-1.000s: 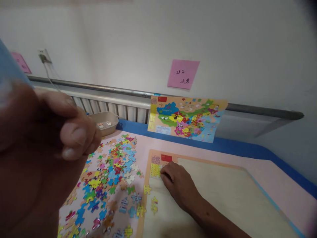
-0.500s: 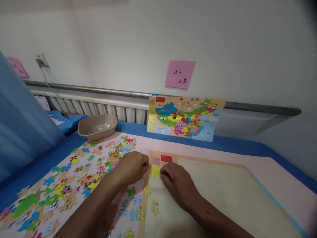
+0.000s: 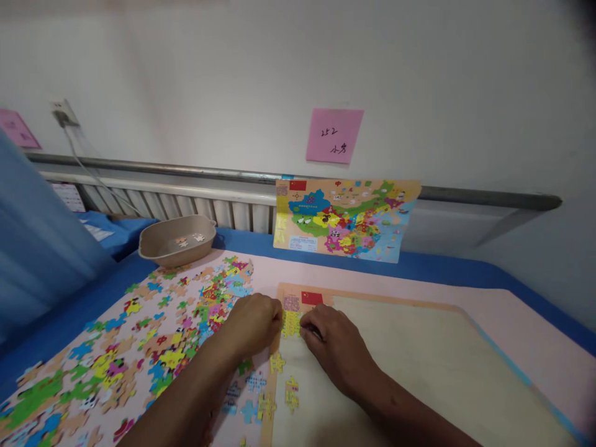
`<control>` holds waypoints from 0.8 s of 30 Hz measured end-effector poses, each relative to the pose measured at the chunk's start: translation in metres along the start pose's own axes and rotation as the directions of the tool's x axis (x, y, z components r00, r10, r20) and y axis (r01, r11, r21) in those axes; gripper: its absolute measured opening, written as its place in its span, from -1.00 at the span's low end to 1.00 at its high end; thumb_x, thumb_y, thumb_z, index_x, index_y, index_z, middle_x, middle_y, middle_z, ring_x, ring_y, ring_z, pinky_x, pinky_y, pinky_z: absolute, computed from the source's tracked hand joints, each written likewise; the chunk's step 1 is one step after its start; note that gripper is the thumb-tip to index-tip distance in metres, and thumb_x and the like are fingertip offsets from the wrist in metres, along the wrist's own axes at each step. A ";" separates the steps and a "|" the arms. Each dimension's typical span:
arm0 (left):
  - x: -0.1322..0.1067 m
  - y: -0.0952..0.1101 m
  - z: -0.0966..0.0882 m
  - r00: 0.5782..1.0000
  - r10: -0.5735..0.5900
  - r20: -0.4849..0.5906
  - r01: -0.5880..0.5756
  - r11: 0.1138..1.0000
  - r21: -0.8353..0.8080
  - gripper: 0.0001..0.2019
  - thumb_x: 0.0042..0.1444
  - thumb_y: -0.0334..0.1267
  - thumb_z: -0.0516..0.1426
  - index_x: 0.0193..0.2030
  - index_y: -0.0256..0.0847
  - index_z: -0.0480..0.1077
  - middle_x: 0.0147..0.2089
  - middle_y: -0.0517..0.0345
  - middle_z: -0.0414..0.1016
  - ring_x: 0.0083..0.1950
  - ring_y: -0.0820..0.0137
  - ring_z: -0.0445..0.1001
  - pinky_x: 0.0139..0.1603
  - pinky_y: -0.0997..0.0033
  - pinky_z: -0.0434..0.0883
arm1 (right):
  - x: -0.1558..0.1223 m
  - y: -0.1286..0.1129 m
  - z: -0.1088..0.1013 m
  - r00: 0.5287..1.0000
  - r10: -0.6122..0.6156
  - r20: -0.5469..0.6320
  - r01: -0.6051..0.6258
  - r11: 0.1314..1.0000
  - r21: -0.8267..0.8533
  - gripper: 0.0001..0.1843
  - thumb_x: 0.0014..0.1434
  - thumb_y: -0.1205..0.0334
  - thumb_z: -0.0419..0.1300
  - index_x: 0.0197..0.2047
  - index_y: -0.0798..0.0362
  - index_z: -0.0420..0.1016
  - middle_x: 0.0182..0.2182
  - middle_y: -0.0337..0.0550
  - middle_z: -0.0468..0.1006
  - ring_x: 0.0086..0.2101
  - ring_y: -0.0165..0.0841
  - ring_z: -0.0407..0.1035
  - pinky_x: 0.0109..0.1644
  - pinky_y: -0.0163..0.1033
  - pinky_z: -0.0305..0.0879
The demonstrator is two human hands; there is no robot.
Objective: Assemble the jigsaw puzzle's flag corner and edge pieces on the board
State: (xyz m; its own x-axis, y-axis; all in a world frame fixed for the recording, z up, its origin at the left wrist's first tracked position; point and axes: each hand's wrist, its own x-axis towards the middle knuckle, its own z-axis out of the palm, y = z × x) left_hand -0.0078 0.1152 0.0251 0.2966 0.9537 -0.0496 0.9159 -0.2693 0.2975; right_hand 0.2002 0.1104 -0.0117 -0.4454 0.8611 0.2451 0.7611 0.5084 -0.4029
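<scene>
A jigsaw board (image 3: 400, 360) with a tan border lies flat before me. Joined pieces with a red flag (image 3: 311, 298) and yellow print fill its upper left corner. My right hand (image 3: 333, 341) is closed, its fingertips at the right side of a yellow puzzle piece (image 3: 291, 324) in that corner. Curled at the board's left edge, my left hand (image 3: 255, 323) faces the same piece; its fingertips are hidden, and I cannot see what they hold. Below lie loose yellow pieces, one (image 3: 292, 394) on the board and another (image 3: 267, 406) across its left border.
Many loose puzzle pieces (image 3: 172, 358) spread over the pink sheet (image 3: 265, 270) on the left. A beige basin (image 3: 179, 254) with a few pieces stands behind them. The finished map picture (image 3: 344, 220) leans on the wall rail (image 3: 493, 198). A blue curtain (image 3: 41, 236) hangs at left.
My view has shifted slightly. The left hand has moved a little closer to the yellow piece; the right hand stays almost in place beside it.
</scene>
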 end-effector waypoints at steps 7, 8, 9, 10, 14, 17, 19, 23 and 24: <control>0.001 -0.001 -0.002 0.999 -0.028 -0.039 0.023 0.994 -0.107 -0.77 0.09 -0.37 0.08 -0.47 -0.16 0.55 -0.36 0.01 0.67 -0.31 0.23 0.56 -0.33 0.30 0.11 | 0.000 0.000 -0.002 0.999 0.027 -0.038 -0.022 0.994 0.109 -0.84 0.34 0.34 0.12 -0.26 -0.02 0.50 -0.26 -0.17 0.57 -0.24 -0.26 0.39 -0.14 -0.15 0.23; 0.001 -0.003 -0.004 0.998 -0.040 -0.057 0.032 0.990 -0.137 -0.77 0.10 -0.35 0.08 -0.47 -0.16 0.54 -0.37 0.03 0.66 -0.32 0.24 0.54 -0.34 0.31 0.11 | 0.000 0.000 -0.002 0.998 0.044 -0.046 -0.038 0.990 0.133 -0.84 0.34 0.33 0.11 -0.27 -0.02 0.48 -0.27 -0.17 0.56 -0.25 -0.26 0.39 -0.15 -0.16 0.23; 0.002 -0.004 -0.006 0.995 -0.059 -0.081 0.044 0.984 -0.172 -0.78 0.12 -0.33 0.09 -0.46 -0.16 0.54 -0.38 0.05 0.65 -0.32 0.26 0.54 -0.34 0.32 0.13 | 0.000 0.000 -0.003 0.997 0.059 -0.053 -0.050 0.987 0.154 -0.83 0.35 0.32 0.11 -0.28 -0.02 0.47 -0.28 -0.18 0.55 -0.25 -0.26 0.39 -0.16 -0.16 0.24; 0.002 -0.006 -0.009 0.991 -0.081 -0.110 0.057 0.976 -0.212 -0.77 0.15 -0.31 0.09 -0.44 -0.16 0.54 -0.38 0.07 0.65 -0.32 0.28 0.53 -0.33 0.34 0.15 | 0.000 0.000 -0.003 0.996 0.068 -0.060 -0.057 0.984 0.169 -0.83 0.35 0.32 0.10 -0.29 -0.02 0.46 -0.29 -0.18 0.55 -0.26 -0.26 0.38 -0.17 -0.16 0.24; 0.001 -0.012 -0.027 0.952 -0.195 -0.235 0.093 0.918 -0.385 -0.71 0.27 -0.16 0.03 -0.36 -0.16 0.51 -0.38 0.16 0.61 -0.33 0.36 0.50 -0.29 0.40 0.28 | 0.000 0.002 -0.003 0.992 0.076 -0.097 -0.054 0.976 0.211 -0.82 0.36 0.31 0.08 -0.29 -0.03 0.45 -0.30 -0.18 0.53 -0.28 -0.27 0.39 -0.19 -0.16 0.25; -0.003 -0.016 -0.045 0.896 -0.302 -0.324 0.070 0.818 -0.571 -0.68 0.26 -0.06 0.05 -0.37 -0.17 0.48 -0.41 0.17 0.57 -0.40 0.40 0.44 -0.34 0.43 0.33 | -0.001 0.003 -0.003 0.989 0.085 -0.122 -0.053 0.968 0.243 -0.81 0.38 0.29 0.06 -0.28 -0.03 0.45 -0.30 -0.19 0.53 -0.28 -0.27 0.41 -0.19 -0.17 0.27; -0.008 -0.018 -0.057 0.838 -0.389 -0.383 -0.027 0.671 -0.741 -0.72 0.18 -0.03 0.14 -0.40 -0.18 0.49 -0.46 0.19 0.53 -0.46 0.43 0.39 -0.40 0.45 0.31 | -0.001 0.003 -0.004 0.987 0.093 -0.132 -0.056 0.964 0.261 -0.80 0.38 0.28 0.05 -0.27 -0.04 0.45 -0.31 -0.19 0.53 -0.29 -0.28 0.42 -0.19 -0.17 0.29; -0.020 -0.022 -0.080 0.721 -0.501 -0.479 -0.301 0.396 -0.867 -0.81 0.10 -0.13 0.25 -0.37 -0.22 0.54 -0.52 0.21 0.49 -0.54 0.50 0.33 -0.52 0.53 0.26 | -0.002 0.003 -0.004 0.984 0.109 -0.141 -0.064 0.954 0.293 -0.81 0.39 0.25 0.05 -0.24 -0.04 0.46 -0.32 -0.19 0.54 -0.31 -0.28 0.42 -0.21 -0.17 0.30; -0.023 -0.023 -0.087 0.700 -0.509 -0.500 -0.368 0.344 -0.864 -0.83 0.12 -0.16 0.25 -0.36 -0.24 0.55 -0.52 0.20 0.49 -0.54 0.51 0.34 -0.53 0.55 0.27 | -0.002 0.003 -0.004 0.984 0.113 -0.138 -0.068 0.952 0.298 -0.81 0.38 0.24 0.05 -0.24 -0.04 0.46 -0.32 -0.19 0.54 -0.32 -0.27 0.42 -0.22 -0.17 0.29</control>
State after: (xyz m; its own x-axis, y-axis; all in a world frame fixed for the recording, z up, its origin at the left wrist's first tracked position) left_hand -0.0592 0.1105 0.1020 -0.3942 0.8718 0.2909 -0.0279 -0.3277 0.9444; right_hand 0.2052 0.1105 -0.0103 -0.2869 0.9038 0.3174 0.6144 0.4278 -0.6629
